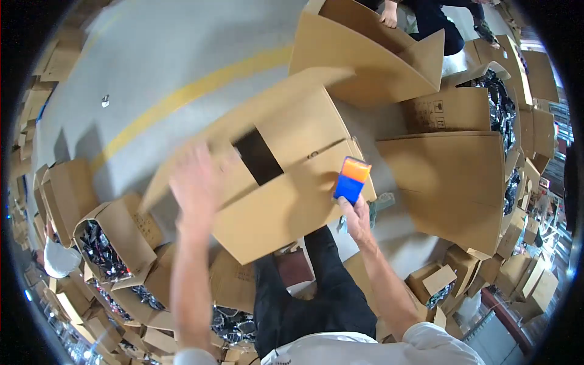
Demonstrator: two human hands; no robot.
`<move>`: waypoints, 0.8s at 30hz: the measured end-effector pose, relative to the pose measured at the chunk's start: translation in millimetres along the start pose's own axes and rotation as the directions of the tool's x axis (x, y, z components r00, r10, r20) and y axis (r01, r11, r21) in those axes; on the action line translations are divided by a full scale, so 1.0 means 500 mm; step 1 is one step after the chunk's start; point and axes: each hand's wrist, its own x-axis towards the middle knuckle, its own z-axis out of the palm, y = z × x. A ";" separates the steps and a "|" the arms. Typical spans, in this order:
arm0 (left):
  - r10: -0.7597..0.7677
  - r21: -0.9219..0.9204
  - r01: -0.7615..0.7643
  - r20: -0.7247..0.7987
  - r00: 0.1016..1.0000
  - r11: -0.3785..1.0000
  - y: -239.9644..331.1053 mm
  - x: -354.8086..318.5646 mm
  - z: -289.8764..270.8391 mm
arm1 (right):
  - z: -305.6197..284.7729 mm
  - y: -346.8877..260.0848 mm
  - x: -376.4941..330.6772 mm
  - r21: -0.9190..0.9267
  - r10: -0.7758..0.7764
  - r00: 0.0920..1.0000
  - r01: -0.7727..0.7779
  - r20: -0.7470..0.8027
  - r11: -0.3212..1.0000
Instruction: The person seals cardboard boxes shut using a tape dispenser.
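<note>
In front of me is a large cardboard carton (307, 125), its inner flaps folded in, with a dark gap (259, 156) between them. One long flap (277, 210) lies over the near side, while the far flap stands outward. My right hand (356, 213) is closed on a blue and orange block-shaped object (353, 177), held above the carton's near right part; its exact kind is unclear. My left hand (198, 176), smeared by motion, is over the carton's left end. Whether its fingers touch the cardboard or hold anything cannot be made out.
Beyond the carton stands another open carton (365, 61), with a person's hand (389, 13) at it. To the right is an open carton (444, 182) near black plastic bags (500, 103). Several filled cartons (112, 243) crowd the left. A yellow line (182, 94) crosses the grey floor.
</note>
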 end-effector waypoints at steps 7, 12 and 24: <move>0.193 -0.104 -0.213 -0.177 0.965 0.971 -0.014 -0.108 0.334 | 0.053 -0.078 0.006 0.357 0.085 0.995 -0.062 -0.050 0.932; 0.194 -0.213 -0.245 -0.234 0.953 0.946 -0.027 -0.105 0.351 | 0.217 -0.142 0.048 0.257 -0.048 0.997 0.031 0.062 0.966; 0.375 -0.756 0.629 0.539 0.754 -0.180 -0.098 0.048 0.189 | 0.298 0.020 0.098 -0.004 -0.349 0.881 0.369 0.319 0.929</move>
